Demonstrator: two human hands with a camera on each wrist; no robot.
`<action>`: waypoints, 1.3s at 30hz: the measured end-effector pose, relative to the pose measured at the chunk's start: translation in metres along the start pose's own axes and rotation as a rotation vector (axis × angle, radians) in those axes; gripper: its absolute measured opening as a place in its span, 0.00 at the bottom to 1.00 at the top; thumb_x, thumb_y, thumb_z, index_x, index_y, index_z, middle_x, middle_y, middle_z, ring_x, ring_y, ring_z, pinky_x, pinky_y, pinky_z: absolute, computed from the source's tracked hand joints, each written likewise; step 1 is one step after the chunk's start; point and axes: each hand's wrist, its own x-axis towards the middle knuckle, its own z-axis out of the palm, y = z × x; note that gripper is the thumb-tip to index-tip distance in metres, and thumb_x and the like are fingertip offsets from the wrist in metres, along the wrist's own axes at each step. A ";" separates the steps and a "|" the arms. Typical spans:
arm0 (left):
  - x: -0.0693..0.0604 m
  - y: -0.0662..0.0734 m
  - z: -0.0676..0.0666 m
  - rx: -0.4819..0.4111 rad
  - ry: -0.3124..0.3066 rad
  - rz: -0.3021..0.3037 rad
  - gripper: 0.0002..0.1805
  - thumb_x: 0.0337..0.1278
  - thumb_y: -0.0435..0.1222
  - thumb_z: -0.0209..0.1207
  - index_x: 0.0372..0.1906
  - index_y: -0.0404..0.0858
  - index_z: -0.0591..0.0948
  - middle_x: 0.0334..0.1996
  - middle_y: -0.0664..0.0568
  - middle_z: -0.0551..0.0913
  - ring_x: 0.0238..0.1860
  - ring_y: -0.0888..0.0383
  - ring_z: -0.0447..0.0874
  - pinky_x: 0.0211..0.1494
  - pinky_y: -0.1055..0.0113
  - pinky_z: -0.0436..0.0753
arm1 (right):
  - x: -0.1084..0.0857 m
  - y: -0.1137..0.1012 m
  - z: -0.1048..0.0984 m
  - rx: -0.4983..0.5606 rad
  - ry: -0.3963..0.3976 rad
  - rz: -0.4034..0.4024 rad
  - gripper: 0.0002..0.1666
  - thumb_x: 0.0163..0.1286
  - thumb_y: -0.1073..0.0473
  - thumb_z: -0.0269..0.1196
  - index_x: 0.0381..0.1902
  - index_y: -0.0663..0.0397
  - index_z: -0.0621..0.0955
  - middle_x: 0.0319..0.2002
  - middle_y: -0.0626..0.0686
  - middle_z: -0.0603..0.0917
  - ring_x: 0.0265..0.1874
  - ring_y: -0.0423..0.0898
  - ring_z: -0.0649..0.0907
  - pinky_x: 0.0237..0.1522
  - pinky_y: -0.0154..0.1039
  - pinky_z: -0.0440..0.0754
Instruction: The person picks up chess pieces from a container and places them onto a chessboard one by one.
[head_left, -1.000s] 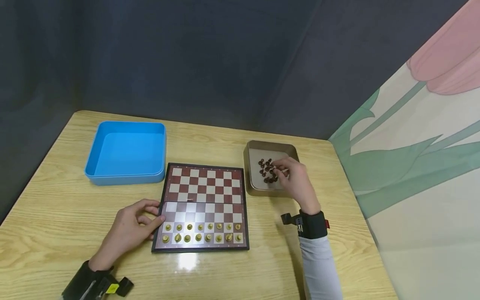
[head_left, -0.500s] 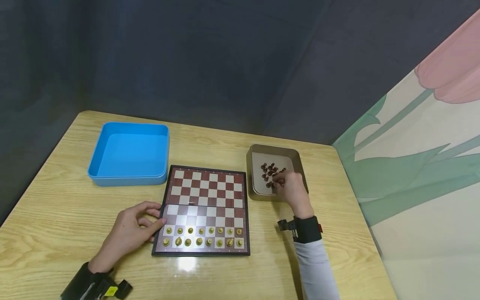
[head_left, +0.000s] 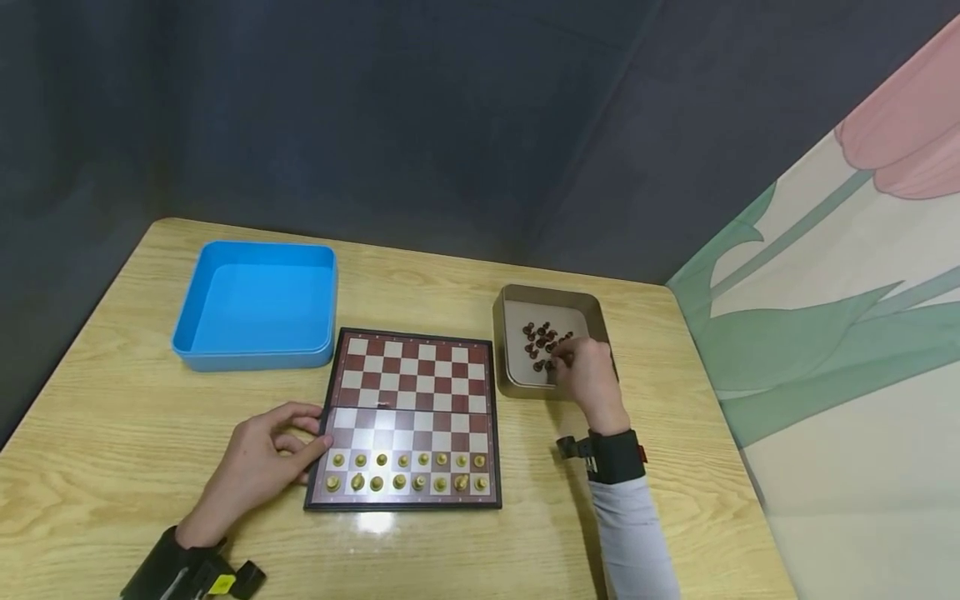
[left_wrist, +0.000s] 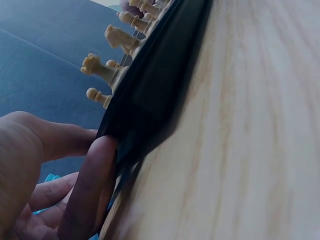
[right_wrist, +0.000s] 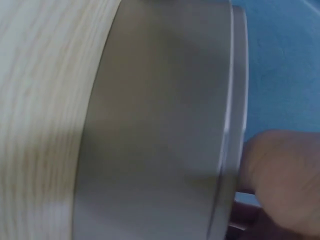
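Note:
A chessboard (head_left: 408, 417) lies on the table, its near two rows lined with gold-coloured chess pieces (head_left: 398, 481). My left hand (head_left: 258, 458) holds the board's left edge; the left wrist view shows the thumb and a finger (left_wrist: 92, 185) at the black rim (left_wrist: 150, 95). To the right of the board stands a metal tin (head_left: 517, 389) with several dark brown chess pieces (head_left: 538, 342) loose inside. My right hand (head_left: 592, 379) reaches over the tin's near right rim, fingers bent down among the dark pieces. Whether a piece is between the fingertips is hidden, also behind the tin's wall in the right wrist view.
A blue open box (head_left: 258, 308) stands at the back left of the wooden table (head_left: 97, 400). A dark curtain (head_left: 390, 125) rises behind the table, and a flowered wall (head_left: 840, 350) borders it on the right. A small reddish mark or bit (head_left: 383, 405) shows near the board's fold.
The right hand has drawn nearer to the tin's front right corner and reached lower among the dark pieces. The view has shifted slightly. My left hand stays at the board's edge.

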 end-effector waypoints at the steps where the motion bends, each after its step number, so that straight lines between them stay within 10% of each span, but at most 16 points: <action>1: 0.000 0.000 0.000 -0.005 -0.001 -0.003 0.24 0.63 0.32 0.74 0.62 0.33 0.82 0.45 0.41 0.87 0.29 0.60 0.91 0.25 0.62 0.91 | 0.000 -0.001 -0.001 0.000 0.013 -0.012 0.06 0.68 0.75 0.68 0.39 0.68 0.91 0.38 0.65 0.91 0.33 0.56 0.89 0.33 0.49 0.89; 17: 0.000 0.000 -0.001 0.002 -0.008 -0.011 0.24 0.64 0.33 0.73 0.63 0.32 0.82 0.45 0.41 0.87 0.28 0.59 0.90 0.25 0.62 0.90 | 0.002 -0.052 -0.015 0.100 0.286 -0.308 0.05 0.69 0.74 0.70 0.40 0.66 0.91 0.41 0.61 0.91 0.32 0.53 0.88 0.29 0.45 0.88; 39: -0.003 0.001 0.000 -0.021 0.000 -0.012 0.26 0.64 0.34 0.74 0.65 0.31 0.81 0.47 0.40 0.88 0.28 0.60 0.90 0.25 0.62 0.90 | 0.012 -0.079 0.024 0.066 0.116 -0.431 0.05 0.71 0.70 0.71 0.41 0.61 0.92 0.43 0.57 0.91 0.45 0.56 0.88 0.51 0.50 0.89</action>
